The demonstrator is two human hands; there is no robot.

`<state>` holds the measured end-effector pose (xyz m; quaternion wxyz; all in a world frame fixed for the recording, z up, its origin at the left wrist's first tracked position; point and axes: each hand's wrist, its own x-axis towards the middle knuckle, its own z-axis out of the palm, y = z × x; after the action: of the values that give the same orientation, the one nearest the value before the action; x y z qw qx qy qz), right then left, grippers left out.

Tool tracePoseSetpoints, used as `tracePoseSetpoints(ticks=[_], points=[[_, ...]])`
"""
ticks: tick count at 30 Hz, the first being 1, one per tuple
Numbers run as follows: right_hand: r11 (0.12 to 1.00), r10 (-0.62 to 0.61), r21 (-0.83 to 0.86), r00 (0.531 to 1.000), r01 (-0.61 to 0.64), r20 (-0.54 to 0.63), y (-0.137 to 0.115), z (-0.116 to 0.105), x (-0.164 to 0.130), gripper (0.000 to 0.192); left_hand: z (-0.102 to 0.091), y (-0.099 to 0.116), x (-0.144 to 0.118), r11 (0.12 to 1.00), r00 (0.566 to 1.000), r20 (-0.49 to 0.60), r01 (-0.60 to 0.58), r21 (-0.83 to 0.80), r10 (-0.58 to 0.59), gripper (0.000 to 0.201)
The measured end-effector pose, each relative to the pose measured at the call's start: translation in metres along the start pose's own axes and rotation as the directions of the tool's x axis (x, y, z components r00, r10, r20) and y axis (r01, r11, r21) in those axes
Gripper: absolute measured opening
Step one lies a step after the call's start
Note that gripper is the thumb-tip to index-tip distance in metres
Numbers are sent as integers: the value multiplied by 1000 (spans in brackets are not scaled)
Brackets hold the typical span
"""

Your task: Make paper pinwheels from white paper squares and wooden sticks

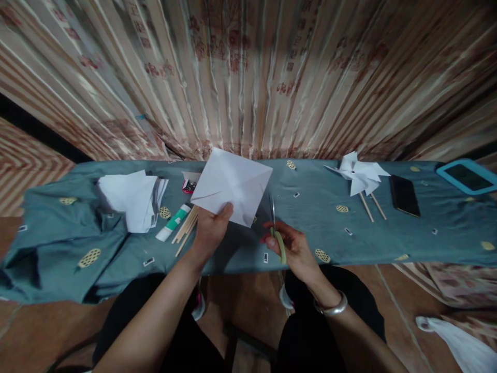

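Note:
My left hand point(213, 226) pinches a white square sheet of paper point(236, 181) by its near edge, thumb on top. Creases cross the sheet, and a cut runs in from its left corner. To its right, my right hand point(292, 247) grips scissors point(280, 246) by their yellow-green handles. The blades point away from me and stand apart from the paper's right side. Beside my left hand lie several thin wooden sticks point(187, 226) and a green and white glue stick point(173, 223). A small red box point(189, 185) of dark metal bits sits partly behind the paper.
A stack of cut white paper point(130, 199) lies at the left on the green cloth point(310, 207). Toward the right are white paper pinwheels point(361, 173) on sticks, a dark phone point(404, 195) and a blue-framed tablet point(468, 176). A patterned curtain point(240, 77) hangs behind.

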<state>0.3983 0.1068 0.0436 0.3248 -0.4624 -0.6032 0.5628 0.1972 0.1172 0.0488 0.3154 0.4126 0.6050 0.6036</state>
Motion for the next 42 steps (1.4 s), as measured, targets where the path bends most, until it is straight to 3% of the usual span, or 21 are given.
tracePoseSetpoints(ticks=[5, 8, 17, 42], points=[[997, 79, -43, 964, -70, 253, 9, -1, -12, 44, -6, 9, 6, 999, 999, -43, 1, -32, -2, 34], [992, 126, -10, 936, -130, 330, 12, -1, -15, 45, -5, 8, 7, 1000, 999, -41, 15, -16, -16, 34], [985, 173, -66, 935, -160, 309, 17, -3, -11, 55, 5, -4, -2, 992, 991, 56, -124, 39, 122, 19], [993, 114, -27, 933, -111, 342, 13, -9, -11, 48, 6, -7, -4, 987, 986, 70, -156, 48, 152, 29]])
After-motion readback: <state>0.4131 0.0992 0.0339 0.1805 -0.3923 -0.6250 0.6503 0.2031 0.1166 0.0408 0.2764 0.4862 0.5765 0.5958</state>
